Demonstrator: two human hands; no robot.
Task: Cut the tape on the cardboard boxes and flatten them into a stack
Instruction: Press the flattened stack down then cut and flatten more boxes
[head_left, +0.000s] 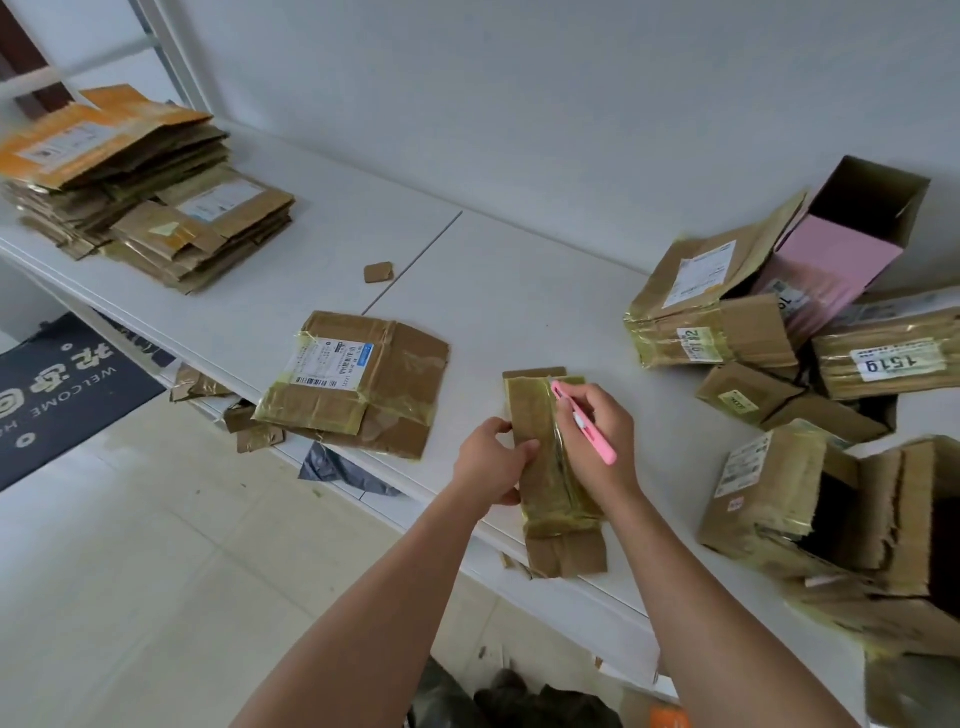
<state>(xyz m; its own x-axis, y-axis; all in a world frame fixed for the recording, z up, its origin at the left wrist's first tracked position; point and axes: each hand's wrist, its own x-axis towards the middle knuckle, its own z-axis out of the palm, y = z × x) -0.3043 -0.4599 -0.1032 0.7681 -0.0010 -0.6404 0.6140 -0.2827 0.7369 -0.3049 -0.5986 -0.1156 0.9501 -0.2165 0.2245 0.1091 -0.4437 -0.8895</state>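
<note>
Standing by the white desk (519, 291), I watched the person work on a narrow taped box (550, 467) that lay at the desk's near edge, its lower end poking out past that edge. The left hand (491, 465) pinched the box's left side, thumb and fingers curled round the cardboard, while the right hand (597, 431) gripped a pink cutter (582, 421) like a pen, its tip set at the top of the glossy tape seam that ran down the middle. The chief risk, as I judged it, was the blade line: a stroke down that seam would travel towards the person and pass just beside the left fingers, so a slip or a sudden give in the tape could nick them. The overhang worried me too (nothing supported that lower end), and a hard press could tip the box off the edge. Crinkled tape might also snag the blade and tear the cardboard instead of parting cleanly. One flattened box (363, 379) lay to the left by the same near edge, partly overhanging, and a nudge could send it after the scraps on the floor. The finished stack (140, 187) sat at the far left corner, and the uncut boxes (810, 374) crowded the right end.
</note>
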